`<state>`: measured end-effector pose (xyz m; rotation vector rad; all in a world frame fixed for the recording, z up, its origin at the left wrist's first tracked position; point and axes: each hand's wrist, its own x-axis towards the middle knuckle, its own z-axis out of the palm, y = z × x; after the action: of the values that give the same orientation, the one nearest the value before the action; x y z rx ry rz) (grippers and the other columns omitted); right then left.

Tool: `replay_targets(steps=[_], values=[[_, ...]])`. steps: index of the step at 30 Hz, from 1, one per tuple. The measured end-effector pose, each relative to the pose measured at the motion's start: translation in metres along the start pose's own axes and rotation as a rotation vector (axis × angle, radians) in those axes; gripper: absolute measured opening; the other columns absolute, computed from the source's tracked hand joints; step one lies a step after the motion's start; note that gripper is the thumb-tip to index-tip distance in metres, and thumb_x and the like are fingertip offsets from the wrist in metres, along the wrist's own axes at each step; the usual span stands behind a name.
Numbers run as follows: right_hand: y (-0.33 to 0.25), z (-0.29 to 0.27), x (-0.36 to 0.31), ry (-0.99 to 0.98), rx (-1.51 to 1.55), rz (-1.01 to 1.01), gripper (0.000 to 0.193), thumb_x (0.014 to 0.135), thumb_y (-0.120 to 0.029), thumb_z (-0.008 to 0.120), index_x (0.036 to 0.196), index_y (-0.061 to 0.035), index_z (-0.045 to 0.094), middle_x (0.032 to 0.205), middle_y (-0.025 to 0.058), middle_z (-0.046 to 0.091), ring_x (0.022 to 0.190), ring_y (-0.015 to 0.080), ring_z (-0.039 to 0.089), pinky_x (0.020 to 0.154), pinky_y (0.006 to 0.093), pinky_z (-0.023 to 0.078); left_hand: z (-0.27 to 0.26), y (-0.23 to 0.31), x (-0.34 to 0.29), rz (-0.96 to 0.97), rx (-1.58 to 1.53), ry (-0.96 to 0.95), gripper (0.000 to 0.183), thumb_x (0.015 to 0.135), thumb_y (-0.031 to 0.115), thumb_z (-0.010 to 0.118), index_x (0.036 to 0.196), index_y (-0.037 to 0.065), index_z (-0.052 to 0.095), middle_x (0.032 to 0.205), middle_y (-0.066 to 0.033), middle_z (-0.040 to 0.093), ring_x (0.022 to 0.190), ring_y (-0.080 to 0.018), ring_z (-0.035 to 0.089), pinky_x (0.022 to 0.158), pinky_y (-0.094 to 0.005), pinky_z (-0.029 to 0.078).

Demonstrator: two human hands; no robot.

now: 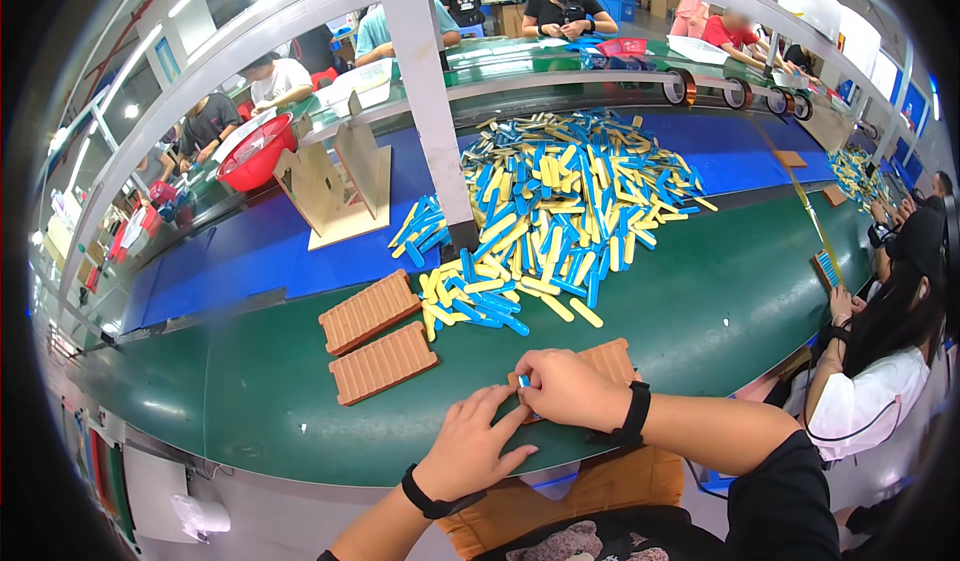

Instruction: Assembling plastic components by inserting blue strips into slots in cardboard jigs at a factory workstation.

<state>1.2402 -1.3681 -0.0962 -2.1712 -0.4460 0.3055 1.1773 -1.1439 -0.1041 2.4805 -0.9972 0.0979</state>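
Observation:
My right hand (572, 389) is closed in a pinch on a small blue strip (524, 382), of which only a bit shows between the fingertips. Under this hand lies a brown grooved block (610, 360), largely covered by the hand and wrist. My left hand (472, 443) is open beside it, fingers stretched toward the block's left end and thumb apart. Two more brown blocks with ridged tops, an upper one (368, 311) and a lower one (384, 363), lie to the left. Beyond them spreads a big heap of flat, round-ended blue and yellow strips (560, 201).
A green table (260, 381) curves around me. A white post (428, 91) rises next to the heap. At the back left are a wooden stand (345, 186) and a red basin (258, 151). At right, a co-worker (870, 361) handles similar strips; others sit across the table.

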Motion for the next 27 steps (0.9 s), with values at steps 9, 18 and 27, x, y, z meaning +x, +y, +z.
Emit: replay_targets(steps=[9, 18, 27], values=[[0.001, -0.002, 0.001, 0.03, -0.127, 0.017, 0.035, 0.096, -0.012, 0.074, 0.126, 0.0058, 0.071, 0.095, 0.024, 0.08, 0.088, 0.0402, 0.08, 0.081, 0.0479, 0.063, 0.001, 0.001, -0.003, 0.013, 0.06, -0.08, 0.071, 0.098, 0.046, 0.082, 0.153, 0.007, 0.061, 0.163, -0.0205, 0.054, 0.148, -0.0431, 0.055, 0.117, -0.0545, 0.045], [0.009, -0.009, 0.008, 0.024, -0.216, -0.01, 0.039, 0.094, -0.012, 0.075, 0.129, 0.0035, 0.071, 0.096, 0.0224, 0.08, 0.09, 0.0399, 0.08, 0.082, 0.0486, 0.064, 0.002, 0.003, -0.002, 0.06, 0.249, -0.135, 0.079, 0.098, 0.061, 0.075, 0.153, 0.006, 0.06, 0.164, -0.0212, 0.052, 0.148, -0.0446, 0.053, 0.112, -0.0607, 0.048], [0.014, -0.012, -0.016, 0.045, -0.201, -0.051, 0.029, 0.099, -0.018, 0.075, 0.122, -0.0012, 0.072, 0.085, 0.0165, 0.078, 0.079, 0.0347, 0.078, 0.073, 0.0448, 0.06, -0.003, 0.002, 0.007, 0.163, 0.377, -0.146, 0.082, 0.096, 0.069, 0.071, 0.146, 0.004, 0.064, 0.16, -0.0211, 0.057, 0.145, -0.043, 0.057, 0.112, -0.0608, 0.05]])
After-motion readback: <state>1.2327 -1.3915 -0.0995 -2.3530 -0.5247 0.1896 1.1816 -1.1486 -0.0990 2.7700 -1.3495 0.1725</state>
